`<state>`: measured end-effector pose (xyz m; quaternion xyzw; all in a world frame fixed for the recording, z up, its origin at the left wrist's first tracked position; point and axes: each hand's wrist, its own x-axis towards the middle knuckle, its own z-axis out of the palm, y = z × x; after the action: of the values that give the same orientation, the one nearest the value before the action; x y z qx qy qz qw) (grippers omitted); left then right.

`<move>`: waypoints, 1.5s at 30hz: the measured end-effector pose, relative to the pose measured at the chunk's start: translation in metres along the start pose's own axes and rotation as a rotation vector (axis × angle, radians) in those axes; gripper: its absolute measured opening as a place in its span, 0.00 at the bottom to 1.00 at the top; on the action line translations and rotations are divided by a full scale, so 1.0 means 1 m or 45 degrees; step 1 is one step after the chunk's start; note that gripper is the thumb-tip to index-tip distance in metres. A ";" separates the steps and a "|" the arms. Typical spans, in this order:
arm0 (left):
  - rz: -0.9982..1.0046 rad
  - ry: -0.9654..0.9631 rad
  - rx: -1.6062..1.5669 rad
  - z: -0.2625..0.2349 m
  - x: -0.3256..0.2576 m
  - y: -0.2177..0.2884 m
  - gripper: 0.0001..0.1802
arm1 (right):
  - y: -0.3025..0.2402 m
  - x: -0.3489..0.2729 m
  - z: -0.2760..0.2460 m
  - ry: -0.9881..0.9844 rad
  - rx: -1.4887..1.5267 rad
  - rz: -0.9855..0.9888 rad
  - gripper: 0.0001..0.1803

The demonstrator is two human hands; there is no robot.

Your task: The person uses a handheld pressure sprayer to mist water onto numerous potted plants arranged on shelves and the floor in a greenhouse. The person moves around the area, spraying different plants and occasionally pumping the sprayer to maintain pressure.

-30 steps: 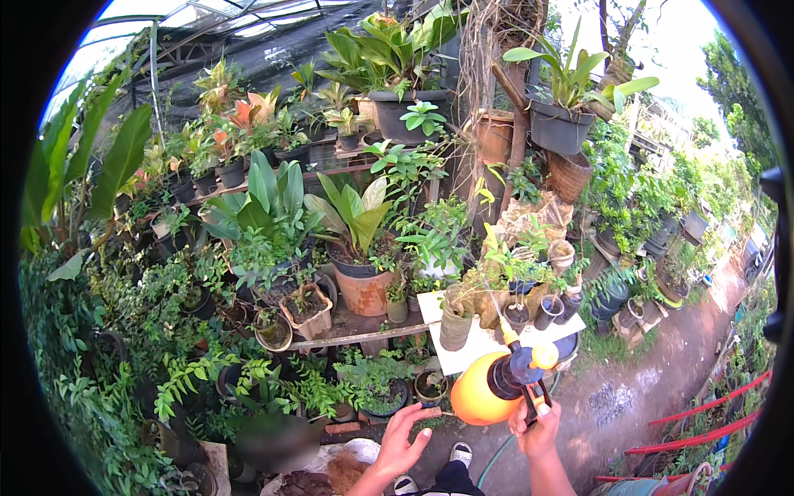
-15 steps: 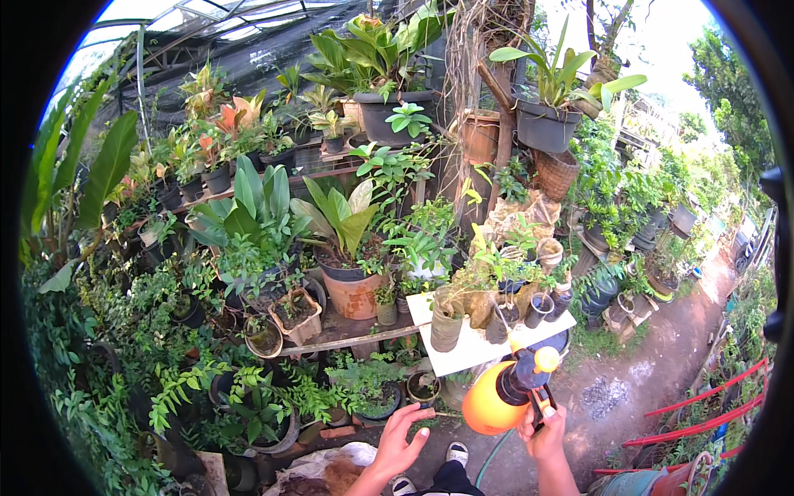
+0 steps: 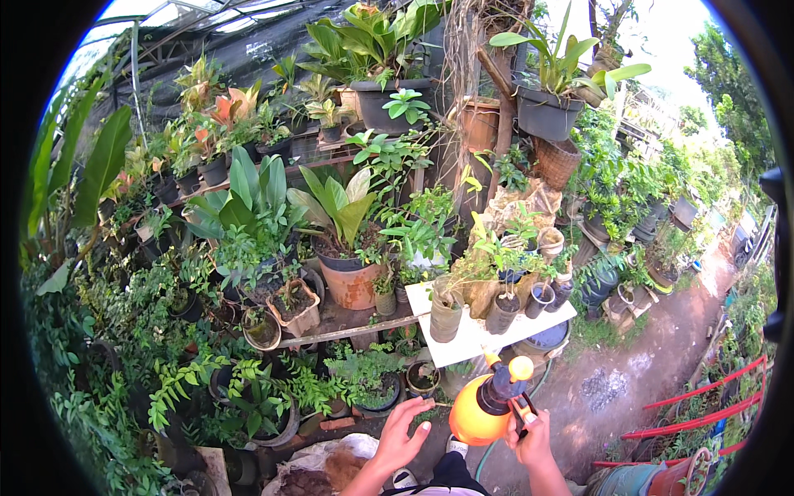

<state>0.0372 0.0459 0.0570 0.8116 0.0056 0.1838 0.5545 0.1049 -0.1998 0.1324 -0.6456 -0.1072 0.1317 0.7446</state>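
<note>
An orange pump spray bottle (image 3: 478, 413) with a black collar and an orange pump knob hangs in front of me, its nozzle toward the white board. My right hand (image 3: 531, 440) is wrapped round its black handle. Just left of the bottle, my left hand (image 3: 402, 436) holds nothing, its fingers apart and not gripping the bottle. Beyond the bottle, a white board (image 3: 453, 354) carries several small potted seedlings, among them a plant in a tall grow bag (image 3: 447, 318) and a dark bag pot (image 3: 501, 314).
A wooden shelf (image 3: 364, 328) at left bears a large terracotta pot (image 3: 351, 288) and other plants. A water-filled basin (image 3: 549, 337) sits under the board's right side. A green hose (image 3: 488, 453) lies on the dirt path (image 3: 579, 438). Red bars (image 3: 695, 426) stand at right.
The spray bottle and my right hand have shifted slightly left and down, bringing the bottle nearer my left hand. The board's front edge shows more. My left hand stays open.
</note>
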 end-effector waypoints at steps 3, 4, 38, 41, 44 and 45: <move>-0.012 0.027 0.023 -0.002 -0.004 -0.003 0.20 | 0.003 0.002 0.005 -0.011 -0.040 0.046 0.27; -0.013 0.038 0.033 -0.003 -0.005 -0.004 0.20 | 0.003 0.003 0.007 -0.019 -0.043 0.043 0.27; -0.124 0.049 0.074 -0.010 -0.022 -0.002 0.19 | -0.045 0.049 0.039 -0.046 0.262 -0.335 0.29; -0.125 0.052 0.102 -0.013 -0.023 0.000 0.19 | -0.042 0.052 0.039 -0.079 0.290 -0.311 0.29; -0.128 0.059 0.090 -0.014 -0.025 0.002 0.19 | -0.033 0.053 0.040 -0.079 0.234 -0.297 0.27; -0.132 0.061 0.088 -0.014 -0.026 0.002 0.19 | -0.030 0.051 0.037 -0.103 0.217 -0.258 0.28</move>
<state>0.0084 0.0524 0.0561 0.8244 0.0671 0.1738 0.5345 0.1425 -0.1520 0.1669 -0.5599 -0.1904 0.0904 0.8013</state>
